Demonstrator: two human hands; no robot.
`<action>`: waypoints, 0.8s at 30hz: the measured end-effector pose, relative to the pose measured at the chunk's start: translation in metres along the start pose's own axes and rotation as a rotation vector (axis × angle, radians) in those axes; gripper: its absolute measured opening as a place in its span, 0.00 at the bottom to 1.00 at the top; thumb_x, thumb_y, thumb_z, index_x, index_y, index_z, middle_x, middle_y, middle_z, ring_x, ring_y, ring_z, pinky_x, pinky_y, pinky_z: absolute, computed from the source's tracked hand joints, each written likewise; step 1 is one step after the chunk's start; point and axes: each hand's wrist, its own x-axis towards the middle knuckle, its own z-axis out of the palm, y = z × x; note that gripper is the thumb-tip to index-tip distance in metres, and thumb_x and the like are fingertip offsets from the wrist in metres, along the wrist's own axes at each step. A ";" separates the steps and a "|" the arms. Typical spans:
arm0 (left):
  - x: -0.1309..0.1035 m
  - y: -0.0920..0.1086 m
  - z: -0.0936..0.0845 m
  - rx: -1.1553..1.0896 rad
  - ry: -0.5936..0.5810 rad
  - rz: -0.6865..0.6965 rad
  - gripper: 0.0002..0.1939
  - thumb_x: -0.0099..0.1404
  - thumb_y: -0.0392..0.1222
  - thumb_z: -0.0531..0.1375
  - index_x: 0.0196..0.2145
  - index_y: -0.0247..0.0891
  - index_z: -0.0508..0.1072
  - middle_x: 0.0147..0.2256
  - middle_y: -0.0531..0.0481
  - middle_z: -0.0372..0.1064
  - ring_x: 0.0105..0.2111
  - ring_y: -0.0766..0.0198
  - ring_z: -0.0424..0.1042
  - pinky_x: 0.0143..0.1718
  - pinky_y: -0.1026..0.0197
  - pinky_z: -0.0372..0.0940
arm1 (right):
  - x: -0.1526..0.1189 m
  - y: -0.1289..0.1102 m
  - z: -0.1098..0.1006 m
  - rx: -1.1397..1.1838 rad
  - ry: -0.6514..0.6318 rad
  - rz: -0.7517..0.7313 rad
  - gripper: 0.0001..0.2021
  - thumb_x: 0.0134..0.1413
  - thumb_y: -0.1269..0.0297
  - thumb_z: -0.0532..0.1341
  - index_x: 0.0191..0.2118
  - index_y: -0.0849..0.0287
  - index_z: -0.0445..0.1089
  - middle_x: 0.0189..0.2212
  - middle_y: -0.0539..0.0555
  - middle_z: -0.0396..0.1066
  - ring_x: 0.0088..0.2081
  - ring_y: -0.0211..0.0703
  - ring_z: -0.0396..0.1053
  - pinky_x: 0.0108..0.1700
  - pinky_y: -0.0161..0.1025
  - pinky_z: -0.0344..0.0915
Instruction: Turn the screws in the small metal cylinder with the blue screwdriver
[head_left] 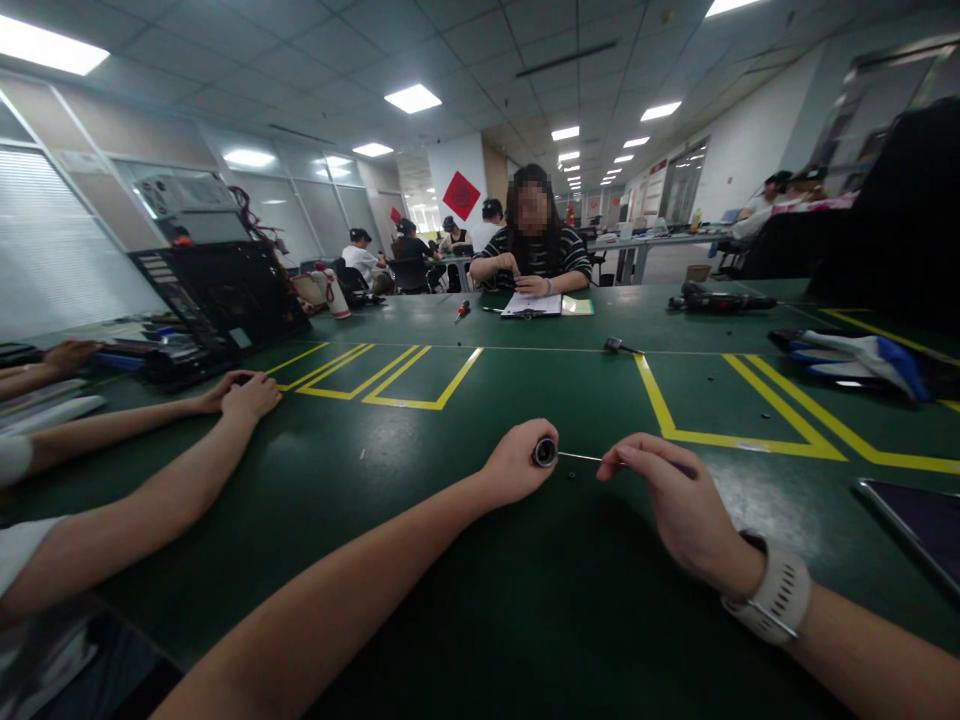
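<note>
Glossy green tabletop (487,620) below, left hand (516,466) encircles dark cylinder (545,453), right hand (679,500) pinches thin, probably metal rod (581,457).

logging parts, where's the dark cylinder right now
In the head view, the dark cylinder is in the left hand, just right of centre, at the left end of the thin metal rod.

Legible text: none. Red diamond-shaped sign (461,195) on white square column (441,158): darker central marking, character indistinct. Small pale label (400,404) on yellow tape outline (431,405), green tabletop (405,465): unreadable. White paper sheet (534,303), far table edge: writing unresolved.
</note>
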 end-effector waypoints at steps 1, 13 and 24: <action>0.000 0.000 0.000 0.016 -0.004 0.007 0.06 0.54 0.33 0.59 0.32 0.36 0.65 0.32 0.52 0.64 0.32 0.65 0.64 0.32 0.63 0.59 | -0.001 -0.002 0.001 -0.049 -0.048 -0.007 0.11 0.53 0.60 0.56 0.27 0.58 0.72 0.26 0.51 0.71 0.35 0.45 0.67 0.42 0.44 0.59; -0.001 0.005 0.001 0.225 -0.150 0.208 0.02 0.58 0.33 0.56 0.32 0.36 0.66 0.31 0.51 0.65 0.33 0.64 0.65 0.37 0.61 0.57 | -0.001 -0.009 0.006 -0.224 -0.137 0.012 0.12 0.53 0.59 0.56 0.26 0.58 0.73 0.27 0.53 0.72 0.35 0.46 0.68 0.40 0.44 0.61; 0.002 0.002 0.002 0.137 -0.111 0.164 0.02 0.60 0.37 0.57 0.31 0.35 0.66 0.30 0.51 0.65 0.32 0.65 0.65 0.36 0.62 0.59 | 0.002 0.000 0.005 0.209 -0.026 0.169 0.09 0.49 0.61 0.60 0.26 0.60 0.74 0.27 0.53 0.73 0.34 0.44 0.69 0.43 0.44 0.61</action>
